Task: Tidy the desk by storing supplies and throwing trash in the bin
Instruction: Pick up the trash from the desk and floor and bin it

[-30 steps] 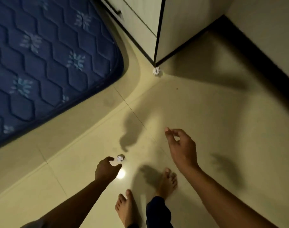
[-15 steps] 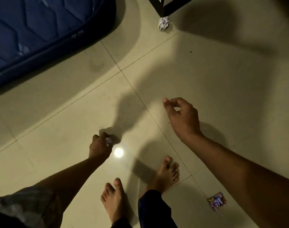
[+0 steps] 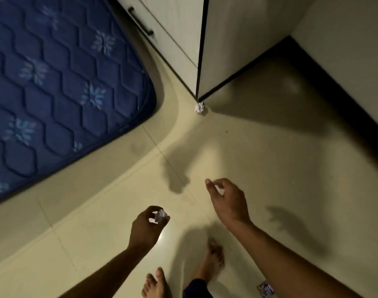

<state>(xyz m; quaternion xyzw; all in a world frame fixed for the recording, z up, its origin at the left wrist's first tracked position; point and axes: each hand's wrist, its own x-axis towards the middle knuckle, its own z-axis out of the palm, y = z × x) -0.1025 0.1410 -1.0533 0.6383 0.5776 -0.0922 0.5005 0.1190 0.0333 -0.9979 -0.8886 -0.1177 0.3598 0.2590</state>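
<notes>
1. Left hand point(image 3: 148, 227) raised above the floor point(image 3: 259, 151), fingertips pinching a small crumpled paper ball point(image 3: 160, 215).
2. Right hand point(image 3: 228, 200) held just to the right of it and slightly ahead, fingers loosely curled, thumb near the forefinger; nothing visible inside.
3. Second crumpled paper ball point(image 3: 199, 107) well ahead of both hands, lying on the floor touching the bottom corner of the cabinet point(image 3: 237, 50).
4. Small printed wrapper point(image 3: 265, 288) on the floor behind and below the right forearm, near the frame edge; easily overlooked, judging by its place outside the reach line.
5. Blue mattress point(image 3: 54, 82) off to the left of the left hand; no bin in view.
6. Likely risks: light fingertip pinch on the held ball could let it slip on the way to the bin; far ball, wedged at the cabinet corner, could be nudged out of reach by a careless grab; dim light could hide smaller scraps.
</notes>
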